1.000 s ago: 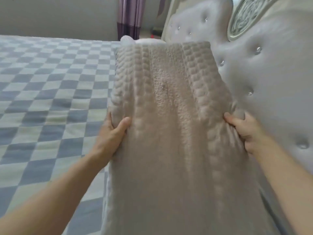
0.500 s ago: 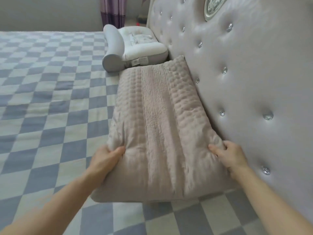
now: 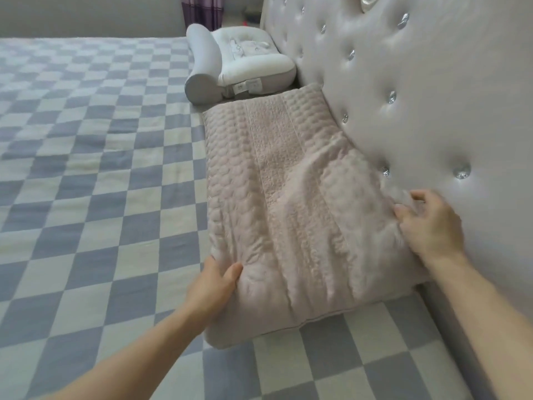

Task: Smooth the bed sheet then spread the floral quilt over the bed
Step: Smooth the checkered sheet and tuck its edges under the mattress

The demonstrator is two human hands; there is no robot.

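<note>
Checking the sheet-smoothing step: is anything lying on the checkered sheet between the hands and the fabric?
Yes. The beige pillow lies on the checkered sheet against the headboard; the left hand grips its near edge, the right hand its headboard side. A grey-white pillow sits beyond it. No quilt is in view.

Sheet (image 3: 95, 174): woven cloth, matt, checked in blue-grey and off-white, faint creases noted. Pillow (image 3: 291, 203), beside the headboard (image 3: 432, 82): beige quilted cloth, matt, pebbled bands and a stippled centre strip. Headboard: smooth padded upholstery with a slight sheen, tufted with glossy crystal-like studs (image 3: 461, 171). Small pillow (image 3: 245, 62) beyond: smooth pale cloth.
</note>
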